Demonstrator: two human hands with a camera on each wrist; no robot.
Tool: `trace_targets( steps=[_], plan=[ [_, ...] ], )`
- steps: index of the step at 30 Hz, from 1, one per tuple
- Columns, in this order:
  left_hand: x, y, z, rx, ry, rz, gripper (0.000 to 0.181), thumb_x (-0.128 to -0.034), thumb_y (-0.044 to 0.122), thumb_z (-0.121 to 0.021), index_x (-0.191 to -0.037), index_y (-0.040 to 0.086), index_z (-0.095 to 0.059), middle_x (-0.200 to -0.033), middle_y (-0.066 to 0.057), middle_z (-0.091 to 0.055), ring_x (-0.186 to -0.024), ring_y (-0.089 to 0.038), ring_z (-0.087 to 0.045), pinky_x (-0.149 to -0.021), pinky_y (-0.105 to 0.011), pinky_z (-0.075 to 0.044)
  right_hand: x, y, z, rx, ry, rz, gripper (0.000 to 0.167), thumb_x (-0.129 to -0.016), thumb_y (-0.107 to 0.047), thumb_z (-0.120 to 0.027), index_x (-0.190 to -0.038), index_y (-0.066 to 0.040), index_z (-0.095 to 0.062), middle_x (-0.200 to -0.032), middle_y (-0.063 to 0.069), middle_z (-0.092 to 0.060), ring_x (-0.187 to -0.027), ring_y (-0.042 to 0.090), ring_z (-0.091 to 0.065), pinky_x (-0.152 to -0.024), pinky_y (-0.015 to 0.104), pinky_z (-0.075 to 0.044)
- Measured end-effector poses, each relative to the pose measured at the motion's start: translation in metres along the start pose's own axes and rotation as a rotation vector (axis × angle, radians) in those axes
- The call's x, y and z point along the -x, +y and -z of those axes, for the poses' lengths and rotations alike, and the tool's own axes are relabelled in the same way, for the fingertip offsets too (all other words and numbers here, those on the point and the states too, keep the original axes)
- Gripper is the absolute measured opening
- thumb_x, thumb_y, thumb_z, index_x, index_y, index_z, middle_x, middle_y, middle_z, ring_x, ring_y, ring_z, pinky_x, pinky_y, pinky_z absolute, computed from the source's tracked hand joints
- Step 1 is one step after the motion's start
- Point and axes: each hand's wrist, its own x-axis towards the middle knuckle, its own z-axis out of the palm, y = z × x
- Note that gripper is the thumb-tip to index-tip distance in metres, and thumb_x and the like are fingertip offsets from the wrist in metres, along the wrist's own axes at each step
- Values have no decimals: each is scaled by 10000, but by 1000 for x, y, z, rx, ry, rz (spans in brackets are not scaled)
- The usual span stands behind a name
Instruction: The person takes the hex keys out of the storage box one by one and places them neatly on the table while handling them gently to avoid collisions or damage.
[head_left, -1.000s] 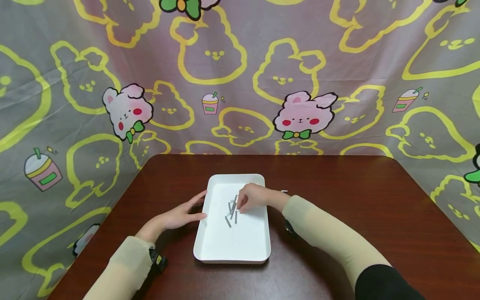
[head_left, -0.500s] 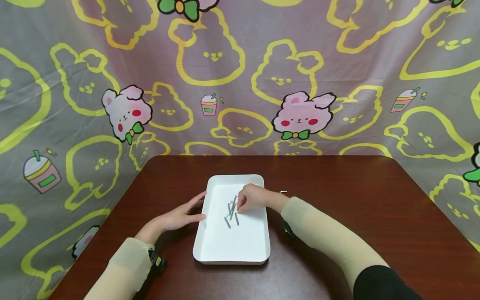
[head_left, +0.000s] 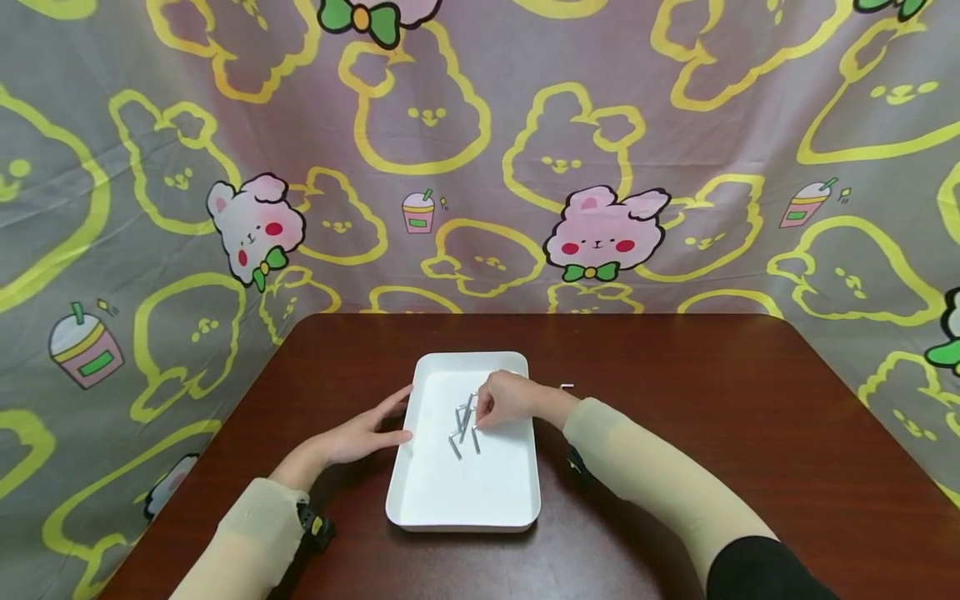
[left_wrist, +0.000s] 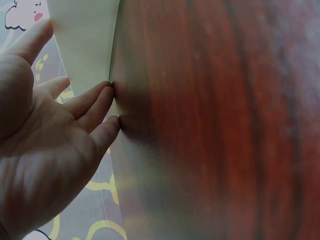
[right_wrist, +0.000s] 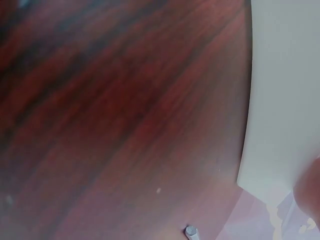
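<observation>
A white tray [head_left: 465, 500] lies on the table with several silver L-shaped hex keys in its upper middle. My left hand [head_left: 356, 435] rests its extended thumb and fingers against the tray's left side; the left wrist view shows those fingertips [left_wrist: 112, 92] at the tray wall. Reaching over the right rim, my right hand [head_left: 506, 397] has curled fingers and pinches the short end of one hex key [head_left: 476, 440]. Just left of it lie the other hex keys [head_left: 455, 446], some overlapping. The right wrist view catches only a blurred sliver of the right hand [right_wrist: 309, 192].
On the dark wooden table [head_left: 660, 375], another small hex key [head_left: 567, 386] lies right of the tray, behind the right wrist. Its end [right_wrist: 191, 231] shows in the right wrist view. A patterned cloth [head_left: 480, 167] hangs behind and at both sides.
The hex key at my right fingertips has turned slightly, its long end swinging to the right. My left hand and the tray stay where they were.
</observation>
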Motion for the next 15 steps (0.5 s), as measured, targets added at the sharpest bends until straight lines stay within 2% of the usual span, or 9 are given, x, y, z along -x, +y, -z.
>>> trace_targets(
  steps=[7, 15],
  plan=[
    [1, -2, 0, 7, 6, -4, 824, -944, 299, -648, -1572, 200, -125, -1537, -194, -293, -1410, -373, -243, -1076, -622, -181, 0, 4, -2, 4, 5, 42, 105, -788, -105, -788, -702, -154, -754, -643, -154, -623, -614, -29, -501, -632, 170, -440],
    [1, -2, 0, 12, -1, -12, 826, -946, 301, -647, -1573, 200, -118, -1542, -191, -281, -1413, -369, -237, -1078, -617, -183, -1, 4, -1, -5, -7, 18, 106, -798, -113, -784, -709, -158, -748, -645, -157, -623, -618, -15, -511, -638, 179, -447]
  ],
)
